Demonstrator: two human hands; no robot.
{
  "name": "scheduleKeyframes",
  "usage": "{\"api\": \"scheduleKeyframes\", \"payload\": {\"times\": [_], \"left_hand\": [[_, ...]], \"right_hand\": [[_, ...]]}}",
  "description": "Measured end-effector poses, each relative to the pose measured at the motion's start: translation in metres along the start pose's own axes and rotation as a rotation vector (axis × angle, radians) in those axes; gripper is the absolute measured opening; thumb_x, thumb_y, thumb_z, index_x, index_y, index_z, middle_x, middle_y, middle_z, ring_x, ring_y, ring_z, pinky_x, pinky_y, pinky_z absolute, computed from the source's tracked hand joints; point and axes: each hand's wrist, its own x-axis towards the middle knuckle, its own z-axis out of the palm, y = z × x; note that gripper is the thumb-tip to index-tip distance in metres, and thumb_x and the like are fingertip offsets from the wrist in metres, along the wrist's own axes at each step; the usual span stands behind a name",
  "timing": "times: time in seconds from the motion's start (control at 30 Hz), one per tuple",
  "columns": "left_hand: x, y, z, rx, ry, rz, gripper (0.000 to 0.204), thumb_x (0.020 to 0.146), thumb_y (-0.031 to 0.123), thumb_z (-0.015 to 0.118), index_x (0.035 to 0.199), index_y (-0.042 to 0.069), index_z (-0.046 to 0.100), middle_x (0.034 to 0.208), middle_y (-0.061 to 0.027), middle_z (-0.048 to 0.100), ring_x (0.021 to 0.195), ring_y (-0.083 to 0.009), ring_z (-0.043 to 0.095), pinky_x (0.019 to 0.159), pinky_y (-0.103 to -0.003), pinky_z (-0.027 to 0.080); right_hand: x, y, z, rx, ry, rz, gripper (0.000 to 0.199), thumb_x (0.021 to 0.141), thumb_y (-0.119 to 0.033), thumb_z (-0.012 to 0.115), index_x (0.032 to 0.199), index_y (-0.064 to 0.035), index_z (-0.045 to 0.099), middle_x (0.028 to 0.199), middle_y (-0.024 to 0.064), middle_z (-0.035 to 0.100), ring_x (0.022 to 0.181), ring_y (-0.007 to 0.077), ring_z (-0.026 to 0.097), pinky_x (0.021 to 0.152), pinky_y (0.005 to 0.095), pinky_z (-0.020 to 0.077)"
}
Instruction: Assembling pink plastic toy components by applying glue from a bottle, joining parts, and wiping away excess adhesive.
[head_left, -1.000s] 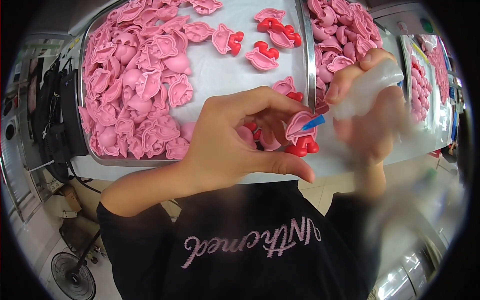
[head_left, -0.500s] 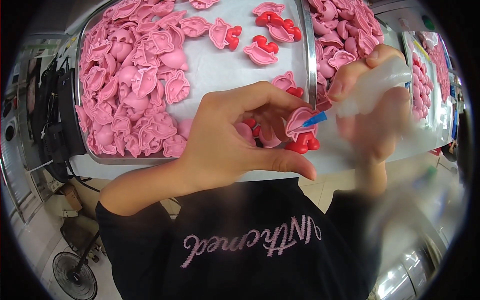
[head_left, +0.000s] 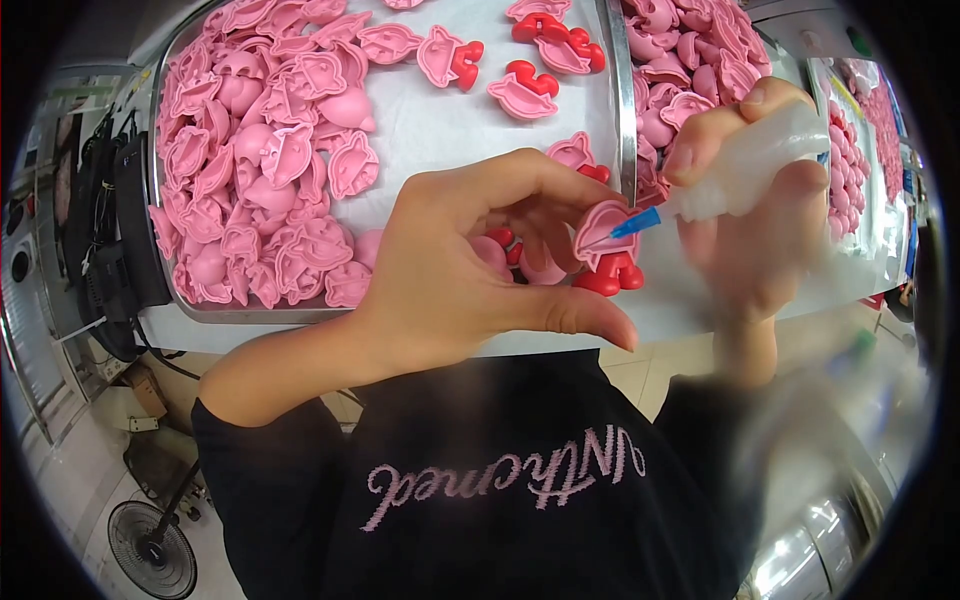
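Observation:
My left hand is curled around a pink molded plastic half-shell with a red, two-lobed piece at its lower end. The shell's hollow side faces up, close to my index fingertip. My thumb lies below the red piece. More pink and red parts show inside the curl of this hand; I cannot tell whether they are held or lie beneath. A translucent white squeeze bottle is gripped in my right hand, which is partly blurred. Its blue needle tip points into the shell, by the rim.
A metal tray lined with white holds a heap of pink half-shells on its left. Several shells with red pieces lie apart on the lining. Another tray of pink parts adjoins at right. Rounded pink pieces sit farther right.
The bottle and its blue tip have shifted slightly up and to the right. The shell in my left hand has tilted a little. Both grips stay the same.

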Motion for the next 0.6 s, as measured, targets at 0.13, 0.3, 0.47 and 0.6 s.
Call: {"api": "scheduleKeyframes", "payload": {"times": [0.13, 0.3, 0.47, 0.6], "left_hand": [[0.0003, 0.0010, 0.0010, -0.018, 0.010, -0.025, 0.067, 0.051, 0.017, 0.081, 0.105, -0.007, 0.050, 0.095, -0.0094, 0.057, 0.089, -0.0141, 0.056, 0.079, -0.027, 0.046], [0.0001, 0.0009, 0.0001, -0.017, 0.006, -0.018, 0.068, 0.051, 0.017, 0.081, 0.105, -0.007, 0.049, 0.095, -0.0093, 0.057, 0.089, -0.0139, 0.056, 0.078, -0.027, 0.046], [0.0000, 0.0005, 0.0010, -0.003, 0.006, -0.036, 0.068, 0.051, 0.016, 0.081, 0.106, -0.008, 0.049, 0.101, -0.0118, 0.056, 0.093, -0.0154, 0.055, 0.082, -0.027, 0.046], [0.0001, 0.0005, 0.0019, -0.010, 0.008, -0.026, 0.068, 0.052, 0.015, 0.081, 0.107, -0.008, 0.048, 0.104, -0.0129, 0.056, 0.094, -0.0159, 0.055, 0.083, -0.028, 0.046]], "right_hand": [[0.0035, 0.0053, -0.0066, -0.086, 0.020, -0.088, 0.052, 0.081, -0.050, 0.049, 0.107, -0.0063, 0.038, 0.076, 0.0165, 0.056, 0.062, 0.0185, 0.052, 0.052, 0.0228, 0.0429], [0.0032, 0.0060, -0.0087, -0.057, 0.001, -0.066, 0.054, 0.078, -0.053, 0.052, 0.105, -0.0074, 0.040, 0.074, 0.0146, 0.056, 0.064, 0.0192, 0.053, 0.053, 0.0229, 0.0428], [0.0032, 0.0086, -0.0108, -0.057, 0.015, -0.096, 0.055, 0.076, -0.054, 0.053, 0.103, -0.0078, 0.040, 0.072, 0.0128, 0.056, 0.064, 0.0194, 0.053, 0.055, 0.0247, 0.0429], [0.0021, 0.0060, -0.0088, -0.039, -0.011, -0.096, 0.055, 0.076, -0.054, 0.054, 0.102, -0.0077, 0.040, 0.071, 0.0123, 0.056, 0.063, 0.0198, 0.053, 0.057, 0.0264, 0.0431]]}}
